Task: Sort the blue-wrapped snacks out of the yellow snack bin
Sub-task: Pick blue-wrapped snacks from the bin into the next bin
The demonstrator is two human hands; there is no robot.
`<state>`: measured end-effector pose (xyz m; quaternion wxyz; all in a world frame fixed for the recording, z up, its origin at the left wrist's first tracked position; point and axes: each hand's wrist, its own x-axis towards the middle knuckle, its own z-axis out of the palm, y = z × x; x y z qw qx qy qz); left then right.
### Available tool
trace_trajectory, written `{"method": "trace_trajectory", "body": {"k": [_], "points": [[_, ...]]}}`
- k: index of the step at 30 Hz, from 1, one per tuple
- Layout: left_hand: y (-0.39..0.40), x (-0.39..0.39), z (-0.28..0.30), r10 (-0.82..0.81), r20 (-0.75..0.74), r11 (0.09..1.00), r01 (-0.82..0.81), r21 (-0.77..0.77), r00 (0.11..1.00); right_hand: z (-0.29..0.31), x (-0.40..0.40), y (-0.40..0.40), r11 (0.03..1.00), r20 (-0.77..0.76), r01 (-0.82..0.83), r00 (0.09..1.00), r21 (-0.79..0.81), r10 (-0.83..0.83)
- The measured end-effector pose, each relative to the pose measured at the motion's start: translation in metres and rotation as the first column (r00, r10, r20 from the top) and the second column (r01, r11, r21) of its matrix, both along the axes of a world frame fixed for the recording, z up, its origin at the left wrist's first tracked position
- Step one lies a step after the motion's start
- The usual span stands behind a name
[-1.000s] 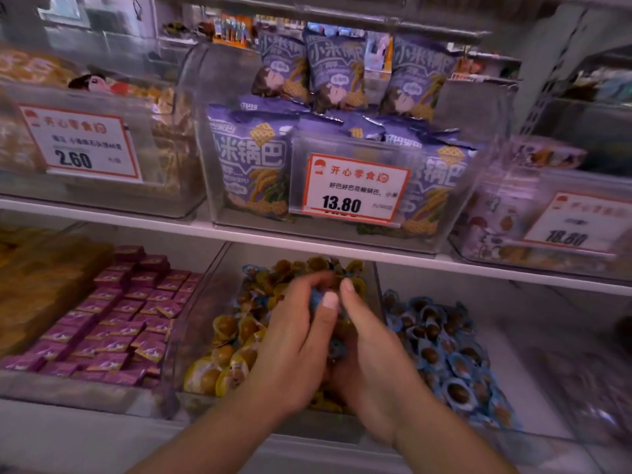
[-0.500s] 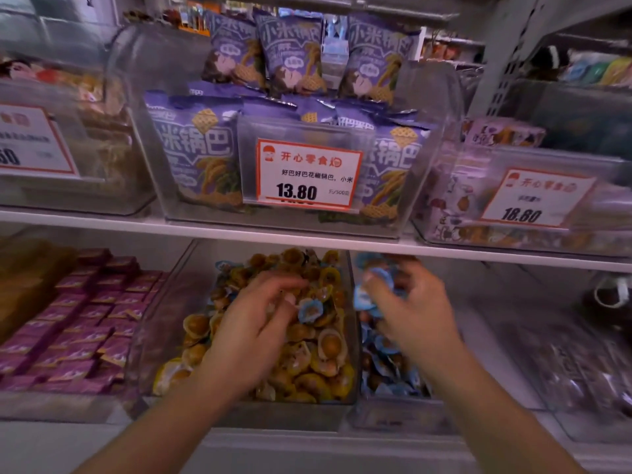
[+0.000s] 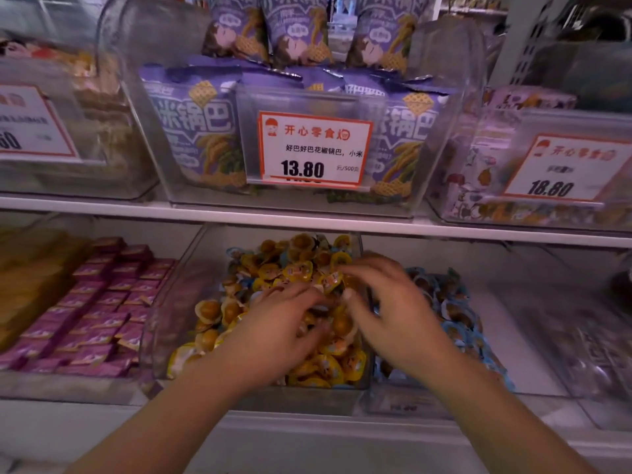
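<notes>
The fingers (image 3: 309, 297) of the left hand (image 3: 277, 331) curl down into the yellow-wrapped round snacks (image 3: 297, 268); whether they pinch one cannot be told. The right hand (image 3: 393, 316), half a second ago over the blue-wrapped snacks (image 3: 455, 313) holding one, has come back left, fingers spread loosely over the clear plastic yellow snack bin (image 3: 181, 302). The blue pile lies in the right-hand bin.

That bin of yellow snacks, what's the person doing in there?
A person is digging through the yellow snack bin with both hands. The left hand and right hand rest in the pile, fingers spread. A few blue-wrapped snacks sit at its back. The blue snack bin is to the right.
</notes>
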<state>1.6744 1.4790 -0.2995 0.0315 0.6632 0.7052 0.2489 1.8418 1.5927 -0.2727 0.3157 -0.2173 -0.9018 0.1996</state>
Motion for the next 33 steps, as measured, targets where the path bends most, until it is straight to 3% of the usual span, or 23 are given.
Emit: {"method": "trace_trajectory", "body": {"k": [3,6,10,13,16,18,21,26,29,31,33], "points": [[-0.002,-0.012,0.003,0.048,-0.035,0.996,-0.045,0.072,0.998,-0.003,-0.012,-0.009,0.996,0.233,-0.060,0.971,0.061,0.044],[-0.011,-0.031,0.004,0.150,-0.056,0.983,-0.143,0.113,0.987,-0.001,-0.019,-0.005,0.998,0.320,0.007,0.947,0.064,-0.027],[-0.026,-0.054,0.002,0.302,-0.091,0.951,-0.293,0.103,0.949,0.017,-0.043,0.018,0.976,0.424,0.045,0.896,0.215,-0.135],[-0.032,-0.058,-0.001,0.334,0.074,0.922,-0.342,0.179,0.940,0.029,-0.083,0.037,0.991,0.564,0.060,0.817,0.121,-0.118],[-0.034,-0.056,-0.001,0.349,0.290,0.858,-0.428,0.283,0.891,0.019,-0.123,0.047,0.982,0.731,0.156,0.657,0.109,-0.185],[-0.034,-0.053,0.004,0.343,0.442,0.819,-0.494,0.290,0.829,0.010,-0.140,0.048,0.964,0.764,0.263,0.631,-0.046,-0.136],[-0.037,-0.050,0.013,0.276,0.554,0.815,-0.497,0.297,0.785,0.007,-0.155,0.054,0.897,0.680,0.340,0.731,-0.283,-0.063],[-0.051,-0.050,0.019,0.199,0.587,0.839,-0.447,0.312,0.784,0.000,-0.163,0.051,0.864,0.507,0.333,0.855,-0.378,-0.108],[-0.056,-0.052,0.022,0.160,0.672,0.828,-0.469,0.307,0.723,0.002,-0.171,0.038,0.745,0.269,0.091,0.956,-0.661,0.122],[-0.058,-0.051,0.026,0.117,0.713,0.812,-0.480,0.333,0.692,0.008,-0.175,0.026,0.627,0.144,-0.050,0.956,-0.778,0.255],[-0.062,-0.053,0.030,0.096,0.735,0.779,-0.510,0.365,0.672,0.013,-0.171,0.010,0.596,0.162,-0.111,0.908,-0.795,0.385]]}}
